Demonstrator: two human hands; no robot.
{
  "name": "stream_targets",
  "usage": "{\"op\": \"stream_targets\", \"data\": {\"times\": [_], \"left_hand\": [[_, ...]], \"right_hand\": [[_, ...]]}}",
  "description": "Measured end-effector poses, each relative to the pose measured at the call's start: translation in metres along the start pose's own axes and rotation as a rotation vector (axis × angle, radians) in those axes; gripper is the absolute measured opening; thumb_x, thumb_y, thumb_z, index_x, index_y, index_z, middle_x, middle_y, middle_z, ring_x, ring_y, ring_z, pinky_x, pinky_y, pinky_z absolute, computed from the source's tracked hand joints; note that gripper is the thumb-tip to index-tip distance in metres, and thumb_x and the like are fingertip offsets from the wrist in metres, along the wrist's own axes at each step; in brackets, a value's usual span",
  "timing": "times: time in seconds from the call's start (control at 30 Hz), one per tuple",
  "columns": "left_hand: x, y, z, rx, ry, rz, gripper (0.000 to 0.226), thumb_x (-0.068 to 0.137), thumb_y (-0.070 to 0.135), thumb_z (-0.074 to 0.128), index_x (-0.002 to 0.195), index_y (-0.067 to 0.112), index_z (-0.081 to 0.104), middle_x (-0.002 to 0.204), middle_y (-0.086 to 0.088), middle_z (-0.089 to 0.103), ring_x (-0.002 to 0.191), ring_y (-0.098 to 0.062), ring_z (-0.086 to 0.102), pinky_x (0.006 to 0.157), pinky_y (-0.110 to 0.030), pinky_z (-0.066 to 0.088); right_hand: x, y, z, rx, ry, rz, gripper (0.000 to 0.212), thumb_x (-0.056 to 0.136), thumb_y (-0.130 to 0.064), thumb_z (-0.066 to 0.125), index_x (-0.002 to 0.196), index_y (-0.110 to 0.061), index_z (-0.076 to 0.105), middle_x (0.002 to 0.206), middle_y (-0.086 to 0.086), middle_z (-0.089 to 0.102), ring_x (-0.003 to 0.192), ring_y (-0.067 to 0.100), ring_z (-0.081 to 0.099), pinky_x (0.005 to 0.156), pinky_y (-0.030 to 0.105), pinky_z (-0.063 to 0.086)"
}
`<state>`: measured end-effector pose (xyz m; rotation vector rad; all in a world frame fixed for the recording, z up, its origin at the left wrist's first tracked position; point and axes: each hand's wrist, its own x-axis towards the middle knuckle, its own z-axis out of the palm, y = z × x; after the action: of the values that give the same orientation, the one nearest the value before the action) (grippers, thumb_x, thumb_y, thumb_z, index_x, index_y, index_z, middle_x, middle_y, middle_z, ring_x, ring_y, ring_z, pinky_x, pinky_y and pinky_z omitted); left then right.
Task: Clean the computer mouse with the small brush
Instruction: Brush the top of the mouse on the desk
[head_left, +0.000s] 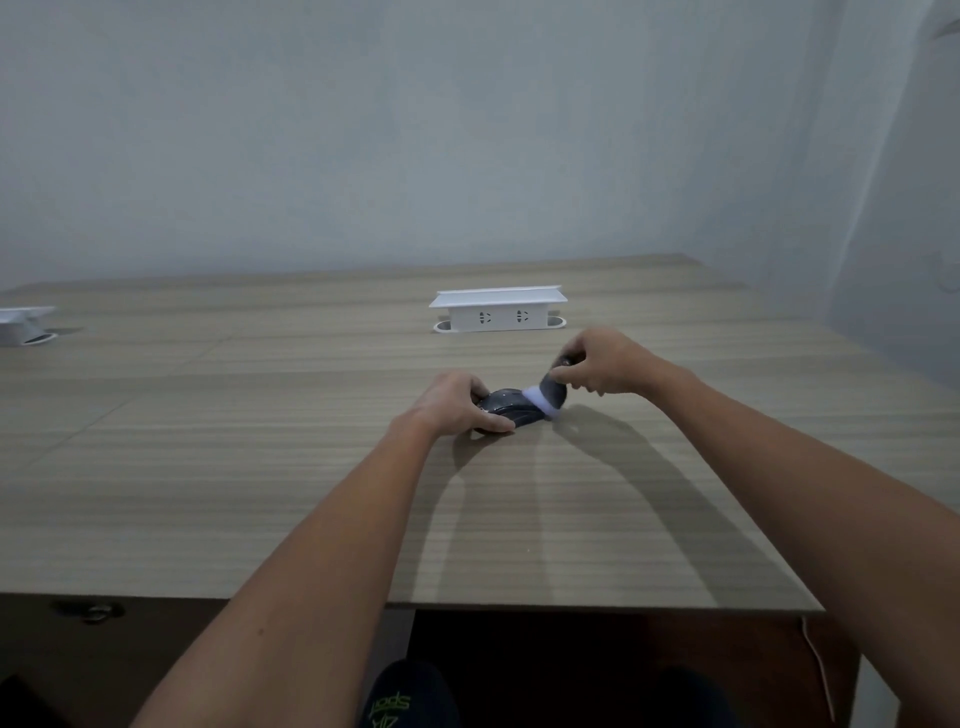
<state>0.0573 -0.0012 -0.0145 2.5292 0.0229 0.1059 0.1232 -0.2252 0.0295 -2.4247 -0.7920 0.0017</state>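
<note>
At the far left edge of the wood-grain surface (260, 467) sits a white socket box (23, 323). Mid-surface, the left hand (457, 405) clamps the dark computer mouse (511, 408), pressing it down. Behind stands another white socket box (497, 310). The right hand (602, 364) pinches the small brush (550, 392), bristles touching the mouse's right end.

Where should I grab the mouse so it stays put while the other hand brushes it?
Grip the mouse by its two long sides at the left end, coming from the left, as the left hand does. It lies flat on the table, and the brush in the right hand works the right end.
</note>
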Motion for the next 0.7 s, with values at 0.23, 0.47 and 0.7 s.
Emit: {"op": "stream_targets", "data": {"times": [0.23,0.47,0.7], "left_hand": [[0.0014,-0.0005,-0.0012,0.007,-0.01,-0.004,0.042,0.066,0.045,0.09,0.092,0.013,0.081,0.075,-0.001,0.072,0.068,-0.014,0.058,0.063,-0.028,0.042],[0.0021,-0.0032,0.001,-0.03,-0.023,0.017,0.04,0.068,0.042,0.089,0.096,0.015,0.081,0.087,-0.005,0.079,0.074,-0.016,0.064,0.071,-0.032,0.049],[0.0018,-0.0077,0.0012,-0.082,-0.062,0.053,0.038,0.072,0.039,0.087,0.104,0.019,0.079,0.089,0.0,0.079,0.079,-0.013,0.066,0.073,-0.028,0.048]], "right_hand": [[0.0019,-0.0041,-0.0018,0.014,-0.018,-0.03,0.015,0.083,-0.02,0.069,0.086,-0.011,0.081,0.064,0.002,0.063,0.046,0.007,0.051,0.045,0.02,0.044],[0.0014,-0.0046,-0.0014,0.083,0.008,-0.043,0.016,0.084,-0.022,0.069,0.087,-0.011,0.08,0.064,0.002,0.062,0.05,0.012,0.051,0.046,0.022,0.044],[0.0101,-0.0077,-0.0041,0.089,0.029,-0.029,0.015,0.083,-0.022,0.069,0.086,-0.012,0.08,0.063,0.002,0.062,0.044,0.007,0.049,0.041,0.019,0.041]]}}
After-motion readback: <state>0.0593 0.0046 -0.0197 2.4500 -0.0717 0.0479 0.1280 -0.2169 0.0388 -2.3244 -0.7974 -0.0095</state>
